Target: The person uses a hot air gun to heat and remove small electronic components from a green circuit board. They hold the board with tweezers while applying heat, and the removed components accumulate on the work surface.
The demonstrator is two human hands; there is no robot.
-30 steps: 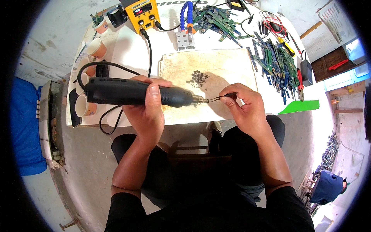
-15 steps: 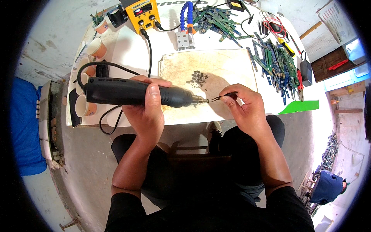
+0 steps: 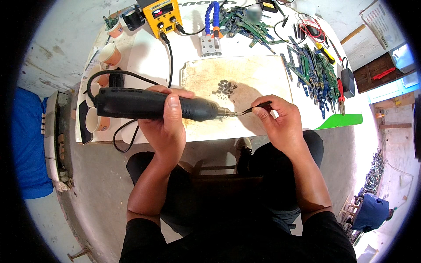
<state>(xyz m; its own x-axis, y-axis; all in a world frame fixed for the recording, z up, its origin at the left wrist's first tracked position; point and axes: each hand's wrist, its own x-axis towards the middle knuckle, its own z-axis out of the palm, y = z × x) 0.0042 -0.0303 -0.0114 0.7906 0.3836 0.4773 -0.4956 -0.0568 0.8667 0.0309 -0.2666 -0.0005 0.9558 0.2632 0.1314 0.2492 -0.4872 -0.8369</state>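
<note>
My left hand (image 3: pixel 169 115) is wrapped round a black hot air gun (image 3: pixel 131 104), whose metal nozzle points right. Between its fingers my right hand (image 3: pixel 278 119) pinches dark tweezers (image 3: pixel 259 106), their tips beside the nozzle's end. Whether the tips grip anything is too small to tell. Both tools are over a stained, tan work board (image 3: pixel 199 70). On the board, just beyond the nozzle, lies a small heap of dark chips (image 3: pixel 225 87).
A yellow soldering station (image 3: pixel 160 17) stands at the back left, near several paper cups (image 3: pixel 109 54). Piles of narrow circuit boards (image 3: pixel 309 72) lie at the right and back. A metal holder (image 3: pixel 210 45) with blue flexible arms sits behind the board. At far right, a person (image 3: pixel 370 213) sits low.
The tweezers have turned slightly in my right hand, their tips still by the nozzle. My left hand and the hot air gun have barely moved.
</note>
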